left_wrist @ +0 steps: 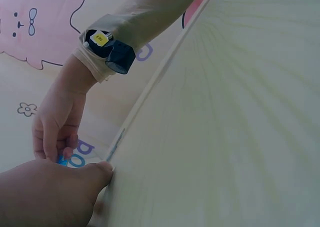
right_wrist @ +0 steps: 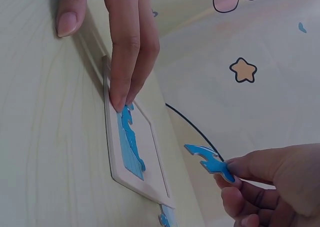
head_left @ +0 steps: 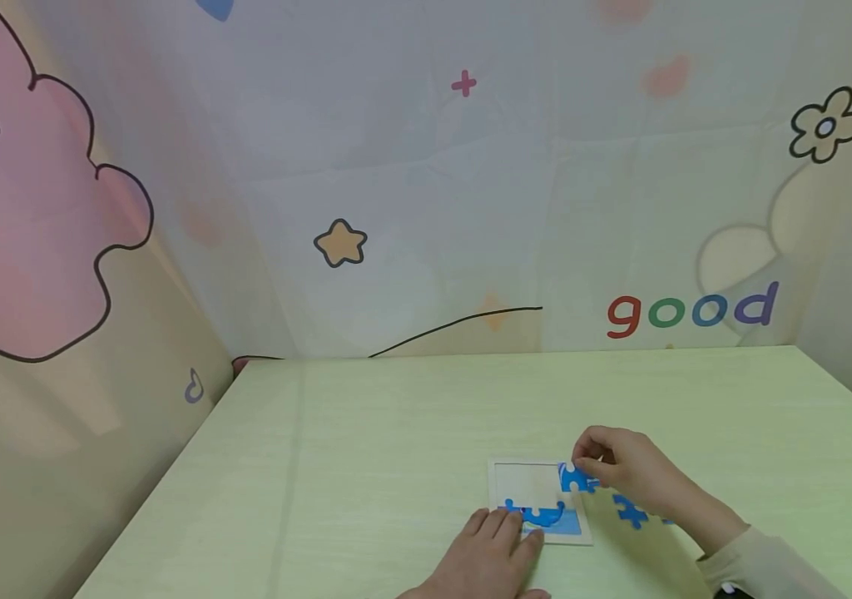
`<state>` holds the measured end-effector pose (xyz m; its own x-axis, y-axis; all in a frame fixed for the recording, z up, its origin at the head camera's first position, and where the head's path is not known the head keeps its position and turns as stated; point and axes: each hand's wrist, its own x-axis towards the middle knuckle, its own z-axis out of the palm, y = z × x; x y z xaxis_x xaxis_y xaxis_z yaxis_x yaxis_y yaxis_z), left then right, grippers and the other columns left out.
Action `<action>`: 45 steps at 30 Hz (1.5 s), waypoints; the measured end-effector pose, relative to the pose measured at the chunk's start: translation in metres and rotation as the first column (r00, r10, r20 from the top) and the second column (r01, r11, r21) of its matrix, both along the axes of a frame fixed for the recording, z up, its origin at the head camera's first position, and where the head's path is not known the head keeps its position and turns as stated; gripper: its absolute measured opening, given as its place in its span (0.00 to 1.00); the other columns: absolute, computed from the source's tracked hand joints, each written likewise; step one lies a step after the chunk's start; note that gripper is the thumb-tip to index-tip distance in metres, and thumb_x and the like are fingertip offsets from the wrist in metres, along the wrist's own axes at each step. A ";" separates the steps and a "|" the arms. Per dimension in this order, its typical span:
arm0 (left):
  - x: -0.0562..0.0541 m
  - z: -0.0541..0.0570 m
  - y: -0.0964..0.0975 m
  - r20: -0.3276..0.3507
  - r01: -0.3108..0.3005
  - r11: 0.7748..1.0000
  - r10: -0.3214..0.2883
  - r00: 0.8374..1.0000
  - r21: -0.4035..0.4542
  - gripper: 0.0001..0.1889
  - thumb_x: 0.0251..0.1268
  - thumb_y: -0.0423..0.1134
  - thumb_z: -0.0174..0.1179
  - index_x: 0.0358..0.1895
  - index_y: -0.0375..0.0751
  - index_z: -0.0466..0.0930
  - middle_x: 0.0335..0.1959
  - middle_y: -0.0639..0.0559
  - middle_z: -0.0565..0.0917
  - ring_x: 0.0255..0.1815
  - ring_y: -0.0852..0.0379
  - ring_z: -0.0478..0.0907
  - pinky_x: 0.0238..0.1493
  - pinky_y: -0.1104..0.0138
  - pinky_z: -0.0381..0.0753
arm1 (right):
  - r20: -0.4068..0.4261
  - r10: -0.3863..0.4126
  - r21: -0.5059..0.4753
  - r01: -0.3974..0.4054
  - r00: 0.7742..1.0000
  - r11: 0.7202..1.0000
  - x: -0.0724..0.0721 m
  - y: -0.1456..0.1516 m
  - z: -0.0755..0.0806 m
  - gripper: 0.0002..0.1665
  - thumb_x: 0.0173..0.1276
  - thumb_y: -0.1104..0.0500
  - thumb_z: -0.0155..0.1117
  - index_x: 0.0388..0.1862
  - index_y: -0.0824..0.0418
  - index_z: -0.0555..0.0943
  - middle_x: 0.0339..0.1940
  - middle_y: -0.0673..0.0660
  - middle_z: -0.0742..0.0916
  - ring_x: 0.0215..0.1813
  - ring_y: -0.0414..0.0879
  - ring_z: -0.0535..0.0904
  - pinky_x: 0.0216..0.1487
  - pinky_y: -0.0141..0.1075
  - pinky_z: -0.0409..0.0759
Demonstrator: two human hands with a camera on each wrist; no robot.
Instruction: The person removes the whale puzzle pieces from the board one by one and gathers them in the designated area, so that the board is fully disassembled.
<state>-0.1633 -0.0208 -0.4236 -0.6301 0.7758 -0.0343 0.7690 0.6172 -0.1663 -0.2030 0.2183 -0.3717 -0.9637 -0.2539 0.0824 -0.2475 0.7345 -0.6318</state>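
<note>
Puzzle piece (head_left: 574,479) in right hand (head_left: 634,471)

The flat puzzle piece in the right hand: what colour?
The puzzle piece is blue with a white streak, clearest in the right wrist view.

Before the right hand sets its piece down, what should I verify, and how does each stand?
1. Right hand pinching the held piece: ok.
2. Left hand touching the placed pieces: ok.
3. Bare space in the frame: ok, far side.
4. Held piece seated: not ok, it's in the air.
5. Other pieces inside: not ok, a loose piece lies beside the frame.
6. Held piece fits the open edge: cannot tell.
</note>
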 end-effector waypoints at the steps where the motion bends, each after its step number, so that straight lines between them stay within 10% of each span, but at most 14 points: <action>1: 0.000 0.000 0.000 0.003 -0.003 1.000 0.003 1.000 -0.001 0.35 0.72 0.67 0.23 0.71 0.54 0.64 0.69 0.51 0.68 0.70 0.55 0.65 0.67 0.60 0.68 | 0.000 0.000 0.001 0.000 1.000 1.000 0.000 0.001 0.000 0.02 0.67 0.60 0.63 0.36 0.58 0.79 0.29 0.49 0.81 0.33 0.42 0.72 0.31 0.29 0.73; 45: 0.002 -0.002 -0.001 -0.050 0.007 1.000 -0.006 0.999 0.015 0.35 0.73 0.66 0.24 0.69 0.53 0.66 0.68 0.49 0.69 0.69 0.54 0.66 0.66 0.60 0.68 | 0.107 -0.070 0.047 0.066 0.992 0.997 0.002 0.021 -0.033 0.04 0.65 0.63 0.63 0.31 0.58 0.78 0.24 0.50 0.79 0.28 0.42 0.71 0.29 0.29 0.69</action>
<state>-0.1611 -0.0215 -0.4256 -0.6257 0.7800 0.0093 0.7639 0.6151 -0.1953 -0.2014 0.2388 -0.4050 -0.9815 -0.1885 -0.0328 -0.1280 0.7745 -0.6195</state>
